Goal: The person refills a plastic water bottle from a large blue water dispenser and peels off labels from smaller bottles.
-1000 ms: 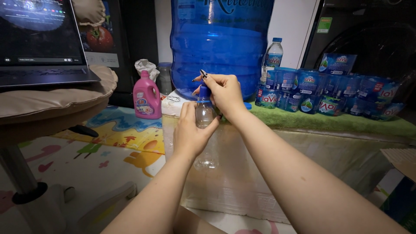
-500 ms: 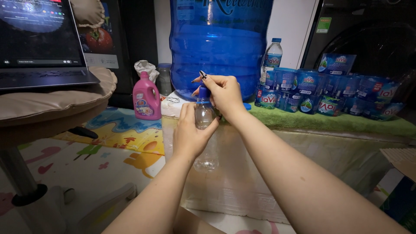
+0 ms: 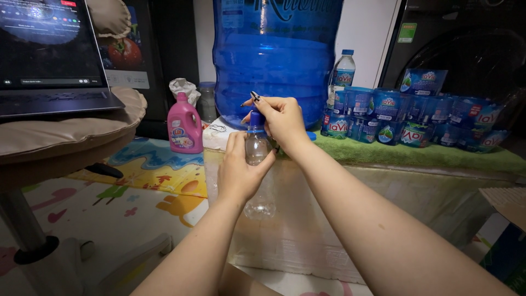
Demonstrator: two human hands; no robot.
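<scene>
An open dark laptop (image 3: 52,60) is seen at far left on a round cushioned stool (image 3: 66,137), with a pink plastic detergent bottle (image 3: 184,124) beside it. A small clear plastic bottle (image 3: 257,164) is gripped upright by the closed left hand (image 3: 238,170) before the large blue water jug (image 3: 274,55). Its blue cap (image 3: 256,116) is pinched by the right hand (image 3: 282,118). Blue shrink-wrapped water cups (image 3: 416,118) are stacked at right on the green-covered counter (image 3: 416,156).

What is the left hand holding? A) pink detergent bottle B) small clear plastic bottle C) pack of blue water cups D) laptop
B: the left hand wraps around a small clear plastic bottle, held upright under the big blue water jug, while the right hand rests at the bottle's top. The pink detergent bottle stands apart on the floor mat, untouched.
</scene>
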